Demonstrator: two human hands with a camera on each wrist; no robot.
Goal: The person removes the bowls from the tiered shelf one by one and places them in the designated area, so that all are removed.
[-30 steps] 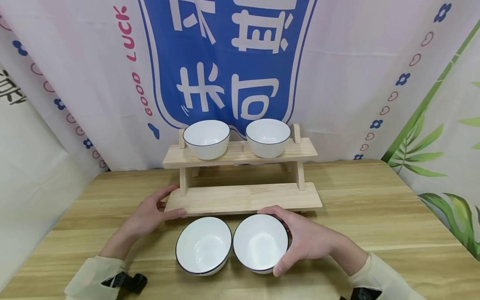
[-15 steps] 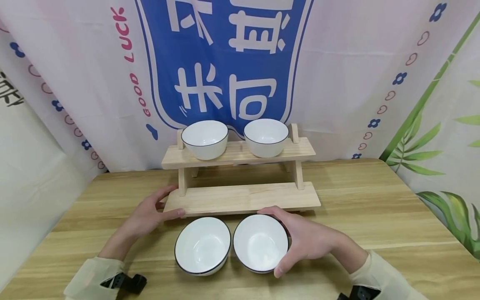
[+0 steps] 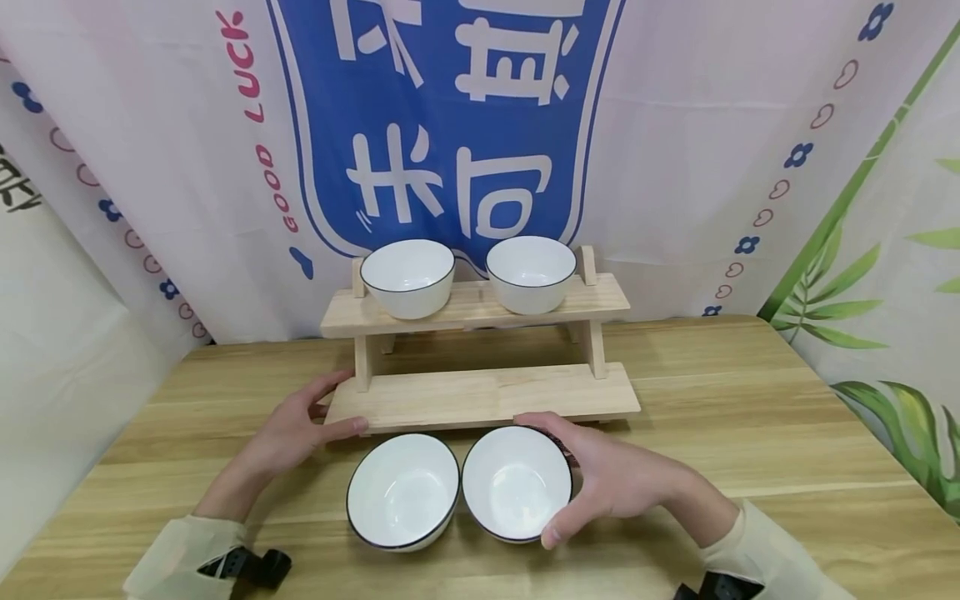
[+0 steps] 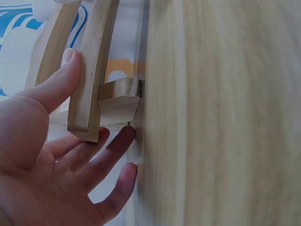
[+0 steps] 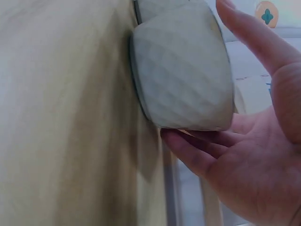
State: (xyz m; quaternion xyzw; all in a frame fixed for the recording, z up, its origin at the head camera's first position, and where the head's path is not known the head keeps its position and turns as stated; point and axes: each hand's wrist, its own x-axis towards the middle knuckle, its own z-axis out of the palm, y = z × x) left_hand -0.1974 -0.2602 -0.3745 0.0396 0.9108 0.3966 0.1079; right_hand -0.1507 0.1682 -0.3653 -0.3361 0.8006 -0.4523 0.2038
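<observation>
Pinching with the left hand the left end of a two-tier stand, pale wood in flat planks. Gripping with the right hand, on the stand's near side, the right near bowl: white, round, thin dark rim, diamond relief outside. Just left, on streaked wood-grain worktop, similar left near bowl. On the upper level, glossy far left bowl and far right bowl.

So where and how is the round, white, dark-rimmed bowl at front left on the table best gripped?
The round white bowl is probably best pinched at its left rim, from the left: it sits mouth up, that side free, while its right rim almost meets the matching white bowl and its far side nears the pale wooden shelf.
</observation>
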